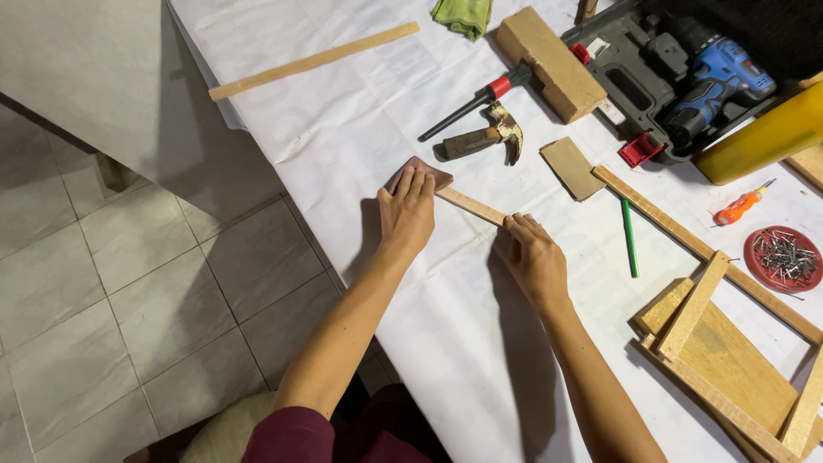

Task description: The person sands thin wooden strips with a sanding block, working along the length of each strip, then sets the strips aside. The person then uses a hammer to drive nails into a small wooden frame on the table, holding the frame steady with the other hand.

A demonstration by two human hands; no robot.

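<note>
A short thin wooden strip (470, 206) lies flat on the white table cover (360, 129). My left hand (406, 210) presses flat, fingers together, on a reddish-brown sheet of sandpaper (433, 172) that covers the strip's far end. My right hand (533, 255) pins the strip's near end with its fingertips.
A claw hammer (484, 137), a second hammer with a red collar (474, 101), a wooden block (550, 62), a square of board (572, 166), a green pencil (629, 237), a long slat (313, 61), a drill (716, 77) in its case, an orange screwdriver (741, 206), a red dish of nails (783, 258) and a wooden frame (724, 360) lie about. The table edge runs along the left.
</note>
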